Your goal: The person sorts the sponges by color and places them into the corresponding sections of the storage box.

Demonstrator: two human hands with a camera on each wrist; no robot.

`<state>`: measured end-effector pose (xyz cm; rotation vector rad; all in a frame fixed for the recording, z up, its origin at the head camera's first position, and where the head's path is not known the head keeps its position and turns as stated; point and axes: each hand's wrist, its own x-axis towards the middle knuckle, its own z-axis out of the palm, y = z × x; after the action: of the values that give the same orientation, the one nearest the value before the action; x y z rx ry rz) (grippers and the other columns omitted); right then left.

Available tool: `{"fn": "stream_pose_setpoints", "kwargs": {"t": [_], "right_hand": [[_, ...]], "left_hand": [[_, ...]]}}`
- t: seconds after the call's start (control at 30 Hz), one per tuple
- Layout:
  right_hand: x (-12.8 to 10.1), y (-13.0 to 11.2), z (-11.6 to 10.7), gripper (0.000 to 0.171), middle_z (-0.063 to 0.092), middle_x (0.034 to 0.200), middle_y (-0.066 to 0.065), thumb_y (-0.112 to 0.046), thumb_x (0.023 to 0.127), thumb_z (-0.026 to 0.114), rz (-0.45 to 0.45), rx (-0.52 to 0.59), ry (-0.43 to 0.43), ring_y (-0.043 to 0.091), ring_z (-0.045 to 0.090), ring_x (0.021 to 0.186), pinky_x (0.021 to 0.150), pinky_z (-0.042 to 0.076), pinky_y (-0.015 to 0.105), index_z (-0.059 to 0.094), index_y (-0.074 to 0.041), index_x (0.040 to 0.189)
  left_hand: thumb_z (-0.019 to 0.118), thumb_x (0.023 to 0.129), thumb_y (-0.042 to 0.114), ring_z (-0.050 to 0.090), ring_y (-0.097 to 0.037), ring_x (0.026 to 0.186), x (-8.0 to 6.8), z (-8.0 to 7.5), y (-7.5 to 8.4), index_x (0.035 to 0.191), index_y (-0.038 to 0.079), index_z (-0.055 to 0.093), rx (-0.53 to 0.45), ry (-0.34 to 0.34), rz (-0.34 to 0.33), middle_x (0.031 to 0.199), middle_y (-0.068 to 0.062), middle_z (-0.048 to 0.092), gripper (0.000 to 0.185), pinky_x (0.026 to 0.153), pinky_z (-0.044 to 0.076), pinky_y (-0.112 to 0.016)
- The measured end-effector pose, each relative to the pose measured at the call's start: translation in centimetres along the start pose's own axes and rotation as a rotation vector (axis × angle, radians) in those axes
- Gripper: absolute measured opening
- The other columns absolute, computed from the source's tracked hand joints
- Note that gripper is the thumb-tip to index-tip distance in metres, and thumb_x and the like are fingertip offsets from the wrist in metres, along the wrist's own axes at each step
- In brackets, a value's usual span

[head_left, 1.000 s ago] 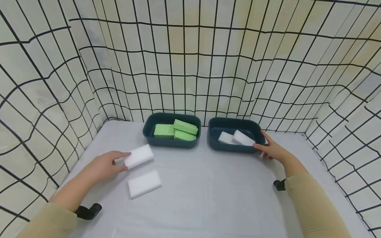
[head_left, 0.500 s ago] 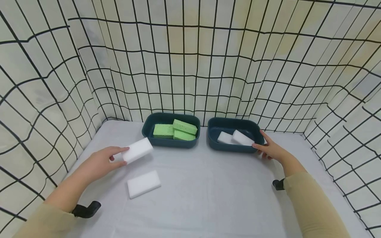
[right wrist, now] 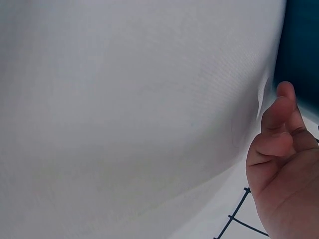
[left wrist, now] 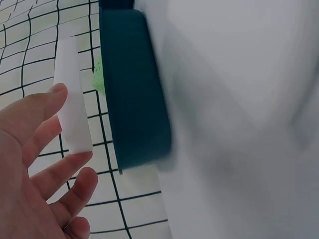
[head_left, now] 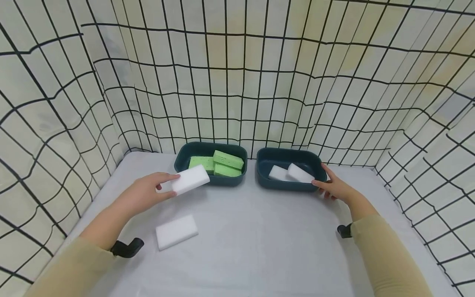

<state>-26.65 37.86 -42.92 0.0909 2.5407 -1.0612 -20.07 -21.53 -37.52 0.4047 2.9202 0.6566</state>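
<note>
Above table [head_left: 259, 239], white sponge [head_left: 190, 180] crosswise

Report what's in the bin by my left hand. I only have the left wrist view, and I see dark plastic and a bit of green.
Observer: The left bin holds green sponges, at least two. The held sponge in your left hand hides part of them.
Operator: List any other bins.
Observer: There is one more, the right bin, beside the first, with two white sponges inside.
Operator: Give me the right hand.
Observer: The right hand touches the right bin's near right corner. I can't tell whether it grips. A loose sponge, also white, lies on the table near your left forearm.
</note>
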Motion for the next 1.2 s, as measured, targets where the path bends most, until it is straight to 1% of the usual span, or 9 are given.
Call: {"fn": "stream_pose_setpoints", "kwargs": {"t": [0.23,0.33,0.4,0.47,0.6,0.73,0.9,1.0,1.2], "right_hand": [[-0.2,0.1,-0.1,0.103,0.066,0.098,0.012,-0.061,0.092,0.059,-0.005,-0.012,0.009,0.024,0.056,0.078,0.064,0.043,0.032,-0.014,-0.032,0.158],[-0.3,0.1,-0.2,0.103,0.066,0.099,0.012,-0.062,0.092,0.059,-0.002,-0.016,0.014,0.024,0.056,0.079,0.064,0.044,0.032,-0.014,-0.033,0.158],[-0.4,0.1,-0.3,0.103,0.066,0.099,0.012,-0.062,0.091,0.060,-0.003,-0.016,0.016,0.024,0.056,0.079,0.064,0.044,0.032,-0.014,-0.033,0.158],[-0.4,0.1,-0.3,0.103,0.066,0.099,0.013,-0.061,0.092,0.059,-0.010,-0.014,0.015,0.024,0.056,0.078,0.063,0.043,0.032,-0.015,-0.032,0.158],[-0.4,-0.2,-0.2,0.102,0.065,0.099,0.014,-0.058,0.093,0.060,-0.012,-0.004,0.013,0.025,0.056,0.077,0.062,0.043,0.032,-0.014,-0.031,0.158],[-0.3,-0.2,0.1,0.102,0.065,0.098,0.013,-0.058,0.093,0.061,-0.004,0.006,0.011,0.024,0.055,0.076,0.062,0.042,0.032,-0.013,-0.032,0.158],[-0.2,-0.1,0.3,0.102,0.065,0.099,0.014,-0.058,0.093,0.061,-0.001,0.011,0.014,0.024,0.055,0.076,0.062,0.042,0.032,-0.012,-0.032,0.158],[-0.1,0.0,0.2,0.101,0.065,0.099,0.014,-0.057,0.093,0.060,-0.005,0.006,0.016,0.025,0.055,0.076,0.061,0.042,0.031,-0.013,-0.032,0.158],[0.4,0.5,-0.2,0.101,0.066,0.099,0.013,-0.058,0.093,0.061,0.005,0.011,0.010,0.024,0.056,0.077,0.060,0.043,0.029,-0.012,-0.035,0.158]], "left_hand": [[0.070,0.089,0.048,0.054,-0.025,0.099,3.6,1.2,3.3,0.145,0.029,0.053,-0.013,-0.004,0.049,0.135,-0.007,0.057,0.061,0.074,0.046,-0.038],[0.071,0.089,0.046,0.055,-0.027,0.113,5.5,1.9,5.5,0.144,0.029,0.054,-0.023,0.006,0.088,0.140,-0.005,0.055,0.059,0.090,0.047,-0.047],[0.071,0.090,0.044,0.050,-0.029,0.128,6.7,2.4,7.1,0.144,0.030,0.054,-0.030,0.010,0.105,0.146,-0.005,0.051,0.058,0.102,0.043,-0.052],[0.071,0.090,0.043,0.044,-0.028,0.136,7.8,3.0,8.8,0.144,0.030,0.054,-0.042,0.008,0.124,0.148,-0.005,0.049,0.057,0.108,0.039,-0.052],[0.069,0.091,0.044,0.047,-0.026,0.133,10.1,4.1,11.7,0.145,0.033,0.053,-0.057,-0.002,0.138,0.149,-0.002,0.048,0.057,0.105,0.043,-0.048],[0.067,0.093,0.046,0.049,-0.025,0.130,12.1,5.1,14.0,0.145,0.034,0.052,-0.036,-0.009,0.154,0.148,-0.002,0.048,0.056,0.103,0.045,-0.046],[0.068,0.093,0.043,0.049,-0.026,0.131,14.0,6.1,16.3,0.145,0.033,0.052,-0.032,-0.025,0.151,0.149,-0.004,0.047,0.056,0.102,0.045,-0.045],[0.068,0.093,0.041,0.047,-0.027,0.134,15.0,6.7,17.3,0.145,0.033,0.053,-0.025,-0.038,0.147,0.150,-0.003,0.047,0.055,0.102,0.045,-0.046],[0.068,0.094,0.041,0.045,-0.031,0.136,17.0,8.0,18.3,0.144,0.034,0.053,0.032,-0.046,0.140,0.152,-0.004,0.044,0.053,0.105,0.041,-0.049]]}}
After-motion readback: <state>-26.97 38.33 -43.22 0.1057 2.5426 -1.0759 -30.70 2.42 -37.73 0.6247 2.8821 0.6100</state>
